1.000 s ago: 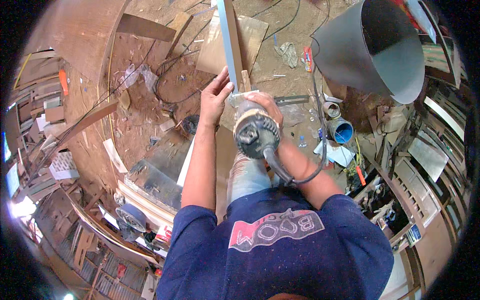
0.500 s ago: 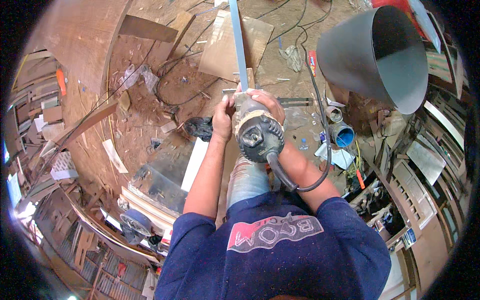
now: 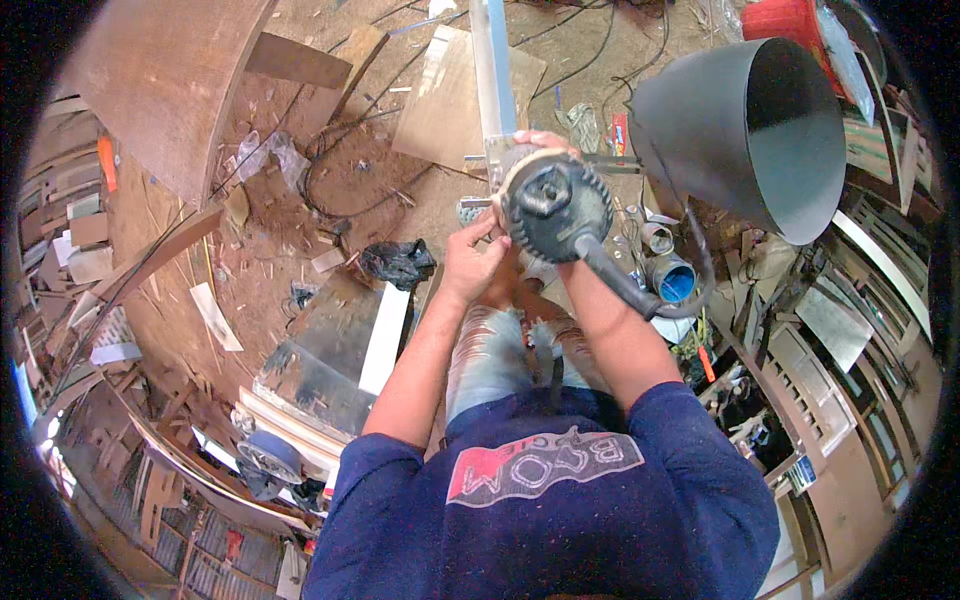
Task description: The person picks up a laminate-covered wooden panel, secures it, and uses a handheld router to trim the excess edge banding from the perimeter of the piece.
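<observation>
Sawdust-strewn workshop floor (image 3: 330, 200): right hand (image 3: 545, 145) clamps grey round-bodied angle grinder (image 3: 555, 205) against pale-blue upright strip (image 3: 492, 70); left hand (image 3: 475, 260) pinches its near rim, steadying.

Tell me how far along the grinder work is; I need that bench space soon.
Done: nothing finished shows. In hand: the right hand grips the angle grinder against the long pale strip, while the left hand touches its underside. Left: no cut or ground mark is visible on the strip, so the work looks unfinished.

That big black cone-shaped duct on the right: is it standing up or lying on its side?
Tipped on its side: the black cone duct shows its wide open mouth facing sideways, and its inside looks empty.
</observation>
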Demonstrator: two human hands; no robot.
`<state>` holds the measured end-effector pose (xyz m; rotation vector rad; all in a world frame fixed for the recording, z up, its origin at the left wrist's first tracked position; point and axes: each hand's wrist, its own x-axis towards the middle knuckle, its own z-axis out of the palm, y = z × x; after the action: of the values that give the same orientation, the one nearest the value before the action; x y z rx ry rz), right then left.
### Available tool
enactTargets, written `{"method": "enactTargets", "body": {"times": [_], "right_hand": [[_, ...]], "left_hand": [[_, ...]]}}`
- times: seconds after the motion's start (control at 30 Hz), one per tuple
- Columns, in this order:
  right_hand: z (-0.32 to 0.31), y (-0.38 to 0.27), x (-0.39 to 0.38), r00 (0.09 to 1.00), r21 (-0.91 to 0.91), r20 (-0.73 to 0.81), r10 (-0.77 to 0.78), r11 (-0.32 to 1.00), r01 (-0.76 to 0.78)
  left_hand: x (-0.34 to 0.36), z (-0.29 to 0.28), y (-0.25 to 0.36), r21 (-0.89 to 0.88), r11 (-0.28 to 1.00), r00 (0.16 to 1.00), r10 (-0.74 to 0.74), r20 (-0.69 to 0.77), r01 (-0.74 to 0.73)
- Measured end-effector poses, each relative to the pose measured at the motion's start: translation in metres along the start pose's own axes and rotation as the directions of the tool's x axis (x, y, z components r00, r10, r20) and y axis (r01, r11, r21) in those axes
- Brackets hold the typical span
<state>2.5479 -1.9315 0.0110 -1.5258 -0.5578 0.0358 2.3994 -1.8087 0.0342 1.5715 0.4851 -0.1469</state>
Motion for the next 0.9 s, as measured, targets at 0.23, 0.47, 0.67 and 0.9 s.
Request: {"method": "enactTargets", "body": {"times": [0.23, 0.47, 0.67, 0.9], "right_hand": [[0.007, 0.007, 0.009, 0.999, 0.045, -0.022, -0.035, 0.998, 0.036], [0.003, -0.007, 0.016, 1.0, 0.034, 0.018, -0.011, 0.999, 0.011], [-0.006, -0.022, 0.02, 0.998, -0.134, 0.059, 0.036, 0.991, -0.028], [0.0, -0.002, 0.041, 0.999, -0.058, 0.022, -0.043, 0.997, 0.044]], "left_hand": [[0.018, 0.022, 0.005, 0.159, 0.987, 0.974, 0.069, -0.216, -0.034], [0.032, 0.051, -0.014, -0.851, 0.441, 0.866, -0.499, 0.034, 0.287], [0.039, 0.052, -0.051, 0.175, 0.983, 0.977, 0.094, -0.193, -0.06], [0.04, 0.048, -0.036, 0.402, 0.915, 0.981, 0.117, -0.156, -0.046]]}}
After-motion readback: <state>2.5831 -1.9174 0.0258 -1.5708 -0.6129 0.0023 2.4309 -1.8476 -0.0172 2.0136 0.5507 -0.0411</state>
